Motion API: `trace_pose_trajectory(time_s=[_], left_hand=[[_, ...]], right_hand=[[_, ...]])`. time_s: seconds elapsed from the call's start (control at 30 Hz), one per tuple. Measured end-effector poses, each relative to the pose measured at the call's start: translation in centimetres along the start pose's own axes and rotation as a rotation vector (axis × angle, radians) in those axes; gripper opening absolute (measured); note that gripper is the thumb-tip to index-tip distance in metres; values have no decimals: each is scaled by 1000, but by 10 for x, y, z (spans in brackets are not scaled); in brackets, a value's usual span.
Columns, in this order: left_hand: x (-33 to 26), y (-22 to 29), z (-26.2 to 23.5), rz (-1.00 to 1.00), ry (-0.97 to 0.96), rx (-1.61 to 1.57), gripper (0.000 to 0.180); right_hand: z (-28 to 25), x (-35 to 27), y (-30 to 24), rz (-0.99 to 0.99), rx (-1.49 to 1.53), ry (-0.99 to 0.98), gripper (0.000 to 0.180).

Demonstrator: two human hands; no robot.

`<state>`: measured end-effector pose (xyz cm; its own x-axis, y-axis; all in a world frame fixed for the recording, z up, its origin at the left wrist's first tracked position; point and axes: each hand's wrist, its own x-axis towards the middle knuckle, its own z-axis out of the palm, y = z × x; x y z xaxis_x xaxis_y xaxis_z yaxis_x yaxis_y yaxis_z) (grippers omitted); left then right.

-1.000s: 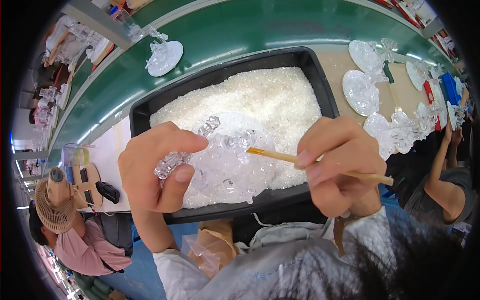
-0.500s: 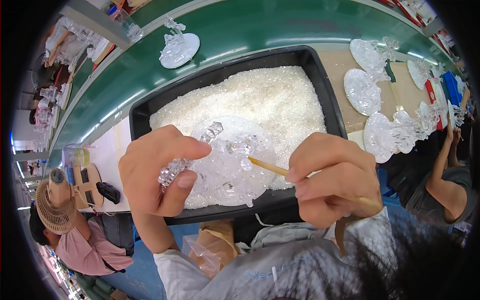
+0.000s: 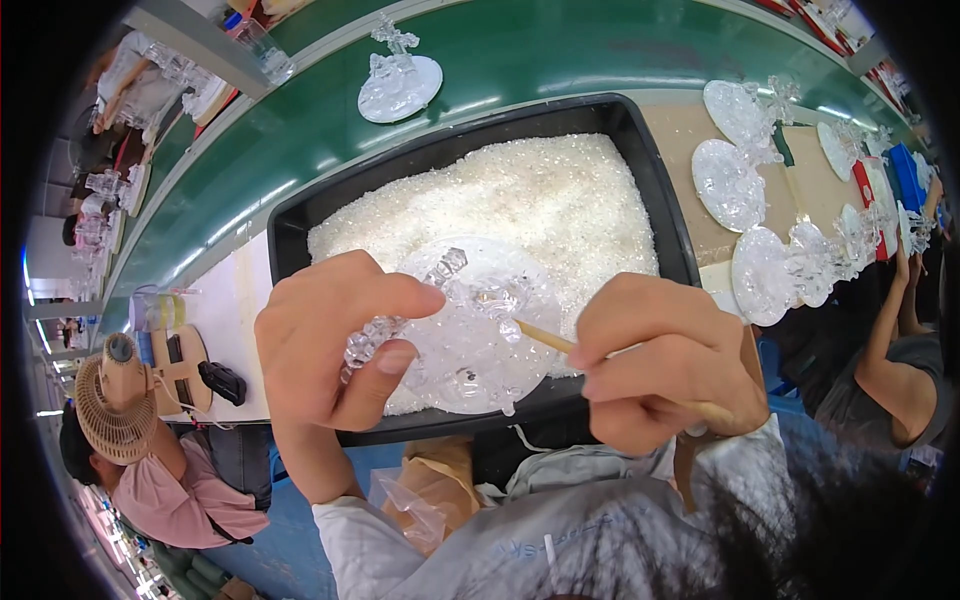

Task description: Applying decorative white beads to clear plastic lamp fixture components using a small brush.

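My left hand [image 3: 335, 335] is closed around the beaded, clear upper part of a transparent ornament [image 3: 465, 370] with a round white base. The ornament is tilted over a black tray [image 3: 677, 215], its base facing me. Between thumb and fingers of my right hand [image 3: 665, 360] is a thin yellowish wooden stick [image 3: 545, 337]. Its tip is at a small clear bump on the ornament; whether it touches, I cannot tell. Beneath the ornament, the tray holds a bed of white, glittering granules [image 3: 500, 185].
A similar clear ornament [image 3: 400, 85] stands on the green conveyor belt [image 3: 560, 55] behind the tray. Several more [image 3: 728, 185] are on the brown board at the right. At the left are a beige fan [image 3: 118, 385], a black case [image 3: 222, 383] and a seated person in pink. Another person works at the right.
The ornament on the belt has shifted right. My left hand and the held ornament are slightly further right in view. The stick's tip has moved a little right and down.
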<state>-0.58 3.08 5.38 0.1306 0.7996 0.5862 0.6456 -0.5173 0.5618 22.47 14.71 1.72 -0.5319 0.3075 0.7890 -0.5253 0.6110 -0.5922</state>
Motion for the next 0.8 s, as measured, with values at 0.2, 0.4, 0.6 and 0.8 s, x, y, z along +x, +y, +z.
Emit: trace_pose_trajectory(time_s=[0.2, 0.4, 0.6, 0.8], left_hand=[[1, 0, -1, -27, 25, 9, 25], [-1, 2, -2, -35, 51, 45, 24], [-1, 0, -1, -22, 65, 52, 25], [1, -1, -1, 47, 79, 78, 26]], right_hand=[[6, -2, 6, -84, 132, 108, 16], [5, -4, 8, -102, 175, 49, 10], [3, -3, 10, -144, 174, -14, 10], [4, -2, 13, -170, 177, -3, 8]])
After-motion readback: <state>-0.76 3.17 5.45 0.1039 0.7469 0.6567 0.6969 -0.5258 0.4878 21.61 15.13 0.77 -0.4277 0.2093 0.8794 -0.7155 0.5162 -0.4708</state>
